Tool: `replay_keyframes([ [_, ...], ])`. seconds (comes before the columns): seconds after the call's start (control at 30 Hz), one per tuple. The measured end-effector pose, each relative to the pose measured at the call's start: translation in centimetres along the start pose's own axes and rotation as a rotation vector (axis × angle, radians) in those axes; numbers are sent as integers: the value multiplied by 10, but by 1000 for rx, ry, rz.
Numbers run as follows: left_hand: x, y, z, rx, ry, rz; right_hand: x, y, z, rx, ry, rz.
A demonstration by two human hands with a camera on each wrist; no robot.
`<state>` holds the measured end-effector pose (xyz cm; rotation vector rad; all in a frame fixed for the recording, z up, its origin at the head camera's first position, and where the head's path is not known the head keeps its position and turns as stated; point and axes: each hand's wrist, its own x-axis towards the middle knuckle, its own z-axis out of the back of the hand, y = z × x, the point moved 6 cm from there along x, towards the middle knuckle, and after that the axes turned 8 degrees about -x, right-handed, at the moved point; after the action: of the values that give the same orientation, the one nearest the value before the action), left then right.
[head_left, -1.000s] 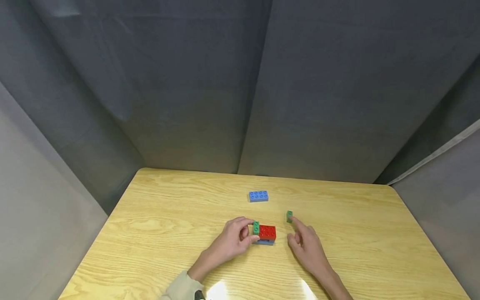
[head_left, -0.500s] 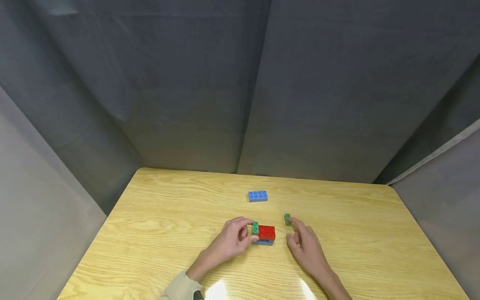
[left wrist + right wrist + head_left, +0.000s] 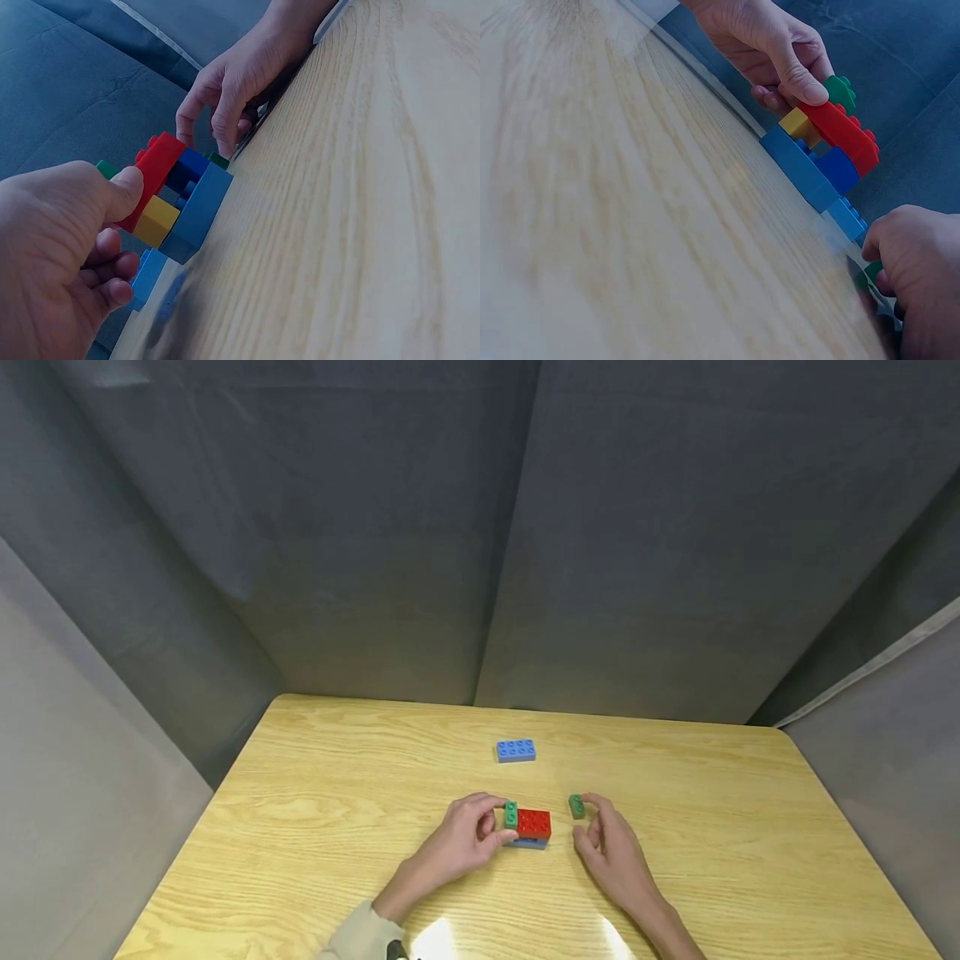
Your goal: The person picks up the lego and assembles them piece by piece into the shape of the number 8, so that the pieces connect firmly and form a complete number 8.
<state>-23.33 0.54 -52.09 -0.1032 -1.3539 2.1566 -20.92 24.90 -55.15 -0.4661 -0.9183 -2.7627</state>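
Observation:
My left hand [image 3: 468, 837] pinches the top of a toy brick stack between thumb and index finger. A green brick [image 3: 511, 815] sits on the stack's left end, on a red brick [image 3: 534, 822]. Below, the wrist views show a yellow brick [image 3: 157, 222] and a dark blue brick [image 3: 838, 169] on a light blue brick [image 3: 799, 170] at the bottom. My right hand [image 3: 617, 860] has its index fingertip at a loose small green brick [image 3: 576, 807] right of the stack; the thumb stands apart from it in the head view. That brick is partly hidden in both wrist views.
A loose blue brick [image 3: 516, 751] lies behind the stack on the wooden table [image 3: 360, 760]. Grey curtains [image 3: 375, 568] rise beyond the far edge and at both sides.
The loose green brick has slid toward me and turned slightly, with the right index finger at it. My left hand and the stack hold still.

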Motion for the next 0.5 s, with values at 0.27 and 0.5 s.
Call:
replay_keyframes([
  [0.27, -1, 0, 0, -1, 3, 11, 0, 3, 2, -14, -33, 31],
  [0.5, -1, -1, 0, -1, 9, 10, -1, 1, 0, -16, -37, 41],
])
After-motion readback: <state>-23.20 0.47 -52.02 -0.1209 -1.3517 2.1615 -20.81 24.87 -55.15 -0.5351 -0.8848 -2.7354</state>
